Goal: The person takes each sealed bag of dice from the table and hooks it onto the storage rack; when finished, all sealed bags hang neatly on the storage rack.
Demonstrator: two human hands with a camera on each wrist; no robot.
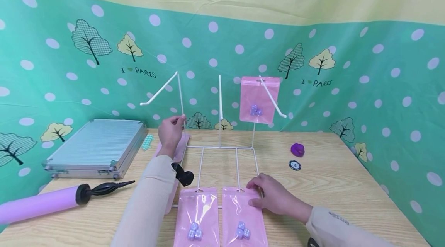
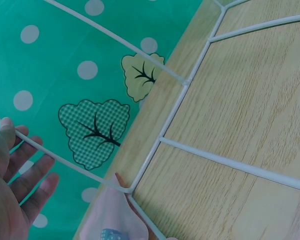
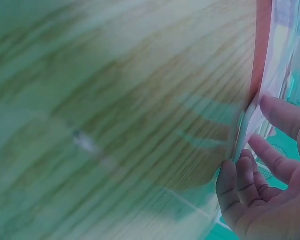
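Note:
A white wire rack [image 1: 219,147] stands on the wooden table with three upright hooks. My left hand [image 1: 171,131] grips its left upright, whose wire [image 2: 65,160] runs across my fingers [image 2: 30,170] in the left wrist view. One pink bag of dice [image 1: 260,100] hangs on the right hook. Two more pink bags [image 1: 197,216] [image 1: 243,216] lie flat at the front. My right hand [image 1: 265,195] pinches the top right corner of the right one, with thumb and fingers [image 3: 245,180] closing on the bag's edge [image 3: 262,55]. Another pink bag [image 1: 180,150] lies under my left hand.
A silver case [image 1: 97,146] lies at the back left, and a purple pump [image 1: 38,202] at the front left. A purple disc [image 1: 297,149] and a poker chip [image 1: 294,165] sit right of the rack. A patterned backdrop closes the table's far side.

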